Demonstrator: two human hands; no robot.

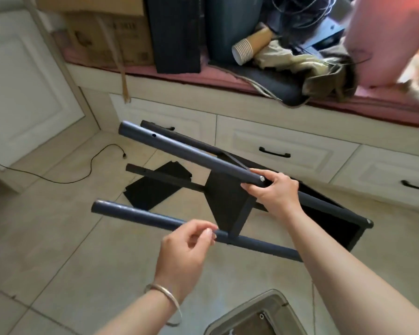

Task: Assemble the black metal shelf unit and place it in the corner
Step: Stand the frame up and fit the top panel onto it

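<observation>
The black metal shelf unit (228, 201) is held tilted on its side above the tiled floor, its round posts pointing left. My right hand (273, 189) grips the upper post (179, 151) next to a silver screw. My left hand (186, 247) is at the lower post (136, 213), fingertips pinched together right beside it; whether they hold something small I cannot tell. A black shelf panel (228, 204) spans between the posts. A loose black panel (153, 187) lies flat on the floor under the frame.
A cream drawer bench (276, 146) with a pink cushion runs behind, loaded with cardboard boxes (111, 37), a stack of paper cups (249, 47), cloth and cables. A black cord (82, 175) trails over the floor at left. A grey bin (257, 315) stands at the bottom.
</observation>
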